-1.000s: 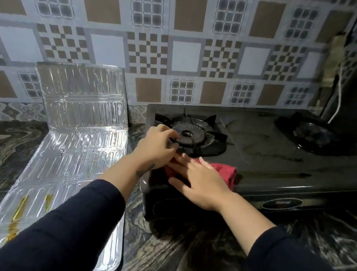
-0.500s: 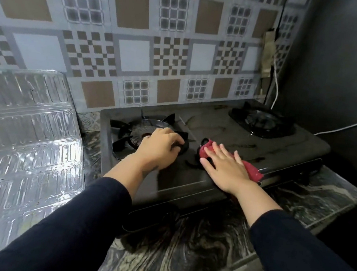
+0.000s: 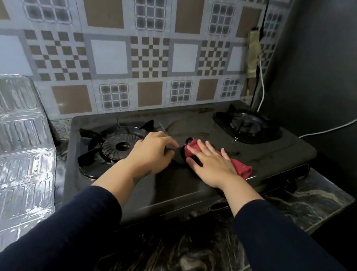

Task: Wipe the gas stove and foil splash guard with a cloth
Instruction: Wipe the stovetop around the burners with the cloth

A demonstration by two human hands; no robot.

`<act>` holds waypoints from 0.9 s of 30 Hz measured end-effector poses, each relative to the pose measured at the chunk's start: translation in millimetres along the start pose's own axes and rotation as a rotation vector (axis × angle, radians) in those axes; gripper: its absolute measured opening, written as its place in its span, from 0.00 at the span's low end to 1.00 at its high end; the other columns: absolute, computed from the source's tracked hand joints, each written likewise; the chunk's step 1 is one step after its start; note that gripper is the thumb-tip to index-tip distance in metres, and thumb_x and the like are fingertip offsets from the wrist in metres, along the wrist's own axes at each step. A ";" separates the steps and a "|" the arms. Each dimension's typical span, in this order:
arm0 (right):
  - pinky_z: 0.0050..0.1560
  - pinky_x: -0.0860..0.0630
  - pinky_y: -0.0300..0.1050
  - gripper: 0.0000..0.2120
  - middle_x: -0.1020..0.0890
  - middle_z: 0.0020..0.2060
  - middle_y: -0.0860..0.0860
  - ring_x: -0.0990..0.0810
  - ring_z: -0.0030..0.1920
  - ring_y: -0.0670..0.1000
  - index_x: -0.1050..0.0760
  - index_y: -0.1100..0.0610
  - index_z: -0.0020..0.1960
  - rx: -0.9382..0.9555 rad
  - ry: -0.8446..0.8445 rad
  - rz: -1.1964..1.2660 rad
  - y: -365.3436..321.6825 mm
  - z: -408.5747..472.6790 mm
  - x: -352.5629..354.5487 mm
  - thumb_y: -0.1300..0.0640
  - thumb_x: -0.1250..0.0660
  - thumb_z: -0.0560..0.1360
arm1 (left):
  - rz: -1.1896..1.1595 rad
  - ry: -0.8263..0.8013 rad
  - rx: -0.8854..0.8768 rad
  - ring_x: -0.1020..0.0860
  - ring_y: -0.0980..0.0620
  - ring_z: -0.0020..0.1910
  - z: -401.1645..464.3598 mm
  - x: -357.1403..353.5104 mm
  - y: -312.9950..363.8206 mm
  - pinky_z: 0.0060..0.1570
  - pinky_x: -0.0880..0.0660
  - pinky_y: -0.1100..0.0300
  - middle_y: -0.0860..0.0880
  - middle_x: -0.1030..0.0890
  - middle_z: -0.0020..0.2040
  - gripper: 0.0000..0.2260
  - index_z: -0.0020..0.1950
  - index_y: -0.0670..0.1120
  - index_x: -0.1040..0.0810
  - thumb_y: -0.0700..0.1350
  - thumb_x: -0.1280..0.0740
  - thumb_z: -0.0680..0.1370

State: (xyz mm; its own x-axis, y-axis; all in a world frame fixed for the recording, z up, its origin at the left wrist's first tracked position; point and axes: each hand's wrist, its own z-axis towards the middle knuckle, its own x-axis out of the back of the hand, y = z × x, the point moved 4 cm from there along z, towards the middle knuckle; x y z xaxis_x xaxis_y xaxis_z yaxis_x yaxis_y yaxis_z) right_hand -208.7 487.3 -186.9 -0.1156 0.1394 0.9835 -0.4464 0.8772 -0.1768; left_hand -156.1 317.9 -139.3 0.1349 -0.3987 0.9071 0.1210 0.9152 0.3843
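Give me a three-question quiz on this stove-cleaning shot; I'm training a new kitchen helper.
1. True or false: the right hand lies flat on the folded red cloth.
2. Which hand rests at the left burner's black pan support? A) left hand B) right hand C) neither
3. Fill in: the ribbed silver foil splash guard lies to the ___ of the black two-burner gas stove.

Key: 1 true; 2 A; 3 left.
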 end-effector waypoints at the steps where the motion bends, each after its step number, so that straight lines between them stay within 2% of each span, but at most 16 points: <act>1: 0.75 0.59 0.58 0.27 0.55 0.78 0.44 0.59 0.77 0.47 0.51 0.38 0.75 -0.006 -0.009 0.001 2.1 9.0 1.0 0.34 0.56 0.77 | 0.008 -0.001 0.013 0.31 0.46 0.67 3.3 -0.8 1.6 0.63 0.30 0.42 0.49 0.26 0.65 0.13 0.60 0.54 0.23 0.47 0.38 0.77; 4: 0.75 0.61 0.58 0.27 0.56 0.78 0.45 0.60 0.77 0.48 0.51 0.39 0.75 0.004 -0.022 0.003 3.8 25.2 2.5 0.34 0.57 0.77 | 0.036 -0.016 0.045 0.30 0.45 0.67 16.0 -2.5 12.3 0.63 0.29 0.43 0.48 0.26 0.65 0.14 0.61 0.54 0.24 0.45 0.38 0.77; 7: 0.75 0.61 0.56 0.28 0.55 0.78 0.44 0.60 0.77 0.47 0.50 0.39 0.75 0.096 -0.016 0.012 12.1 14.7 -0.4 0.34 0.57 0.77 | 0.039 -0.058 0.064 0.27 0.44 0.64 31.1 -10.0 25.2 0.61 0.28 0.44 0.46 0.25 0.64 0.14 0.62 0.53 0.24 0.46 0.38 0.77; 13: 0.76 0.59 0.55 0.27 0.53 0.77 0.41 0.58 0.77 0.44 0.46 0.39 0.74 0.099 0.037 0.035 87.3 -13.0 9.2 0.33 0.55 0.77 | 0.057 -0.160 0.045 0.28 0.45 0.65 60.3 -38.4 69.0 0.62 0.27 0.46 0.47 0.25 0.65 0.14 0.61 0.55 0.25 0.48 0.40 0.77; 21: 0.76 0.60 0.54 0.30 0.51 0.78 0.44 0.58 0.77 0.44 0.47 0.44 0.76 -0.085 0.122 0.040 183.0 -19.2 25.8 0.34 0.56 0.77 | 0.019 -0.169 0.033 0.31 0.46 0.67 92.8 -66.8 118.8 0.64 0.30 0.47 0.49 0.25 0.64 0.13 0.61 0.55 0.25 0.48 0.40 0.78; 27: 0.75 0.63 0.57 0.32 0.55 0.78 0.48 0.62 0.77 0.48 0.51 0.51 0.77 -0.346 0.098 0.021 249.2 -4.0 36.2 0.37 0.58 0.78 | 0.016 -0.162 -0.002 0.30 0.47 0.66 116.1 -77.5 134.6 0.62 0.30 0.50 0.49 0.26 0.63 0.13 0.62 0.54 0.25 0.47 0.40 0.79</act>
State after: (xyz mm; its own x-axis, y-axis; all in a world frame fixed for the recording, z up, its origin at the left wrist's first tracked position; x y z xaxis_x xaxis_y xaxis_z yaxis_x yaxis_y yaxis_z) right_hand -320.5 712.8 -195.2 -0.0279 0.1874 0.9819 -0.1163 0.9750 -0.1894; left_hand -264.4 478.7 -138.0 -0.0241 -0.3693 0.9290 0.1220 0.9212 0.3694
